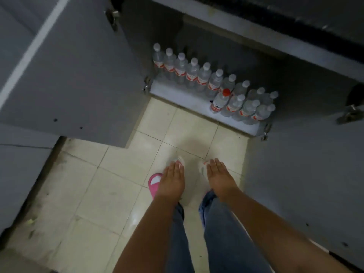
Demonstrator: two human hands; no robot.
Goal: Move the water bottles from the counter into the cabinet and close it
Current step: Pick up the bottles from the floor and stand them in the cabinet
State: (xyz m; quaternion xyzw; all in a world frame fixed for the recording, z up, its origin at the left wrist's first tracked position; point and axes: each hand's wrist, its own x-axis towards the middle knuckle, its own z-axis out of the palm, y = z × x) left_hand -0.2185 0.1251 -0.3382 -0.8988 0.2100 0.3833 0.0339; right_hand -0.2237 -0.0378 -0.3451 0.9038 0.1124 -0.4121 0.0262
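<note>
Several clear water bottles (194, 72) with white caps and red labels stand in rows on the floor of the low grey cabinet (177, 95). One bottle with a red cap (220, 100) stands at the front of the group. Both cabinet doors hang wide: the left door (78, 75) and the right door (305, 164). My left hand (172, 179) and my right hand (219, 178) reach down in front of me with flat, straight fingers, holding nothing, well short of the bottles.
Pale floor tiles (118, 164) lie between the two doors. My feet in pink slippers (154, 182) and my legs in jeans are below my hands. The dark counter edge (295, 26) runs above the cabinet.
</note>
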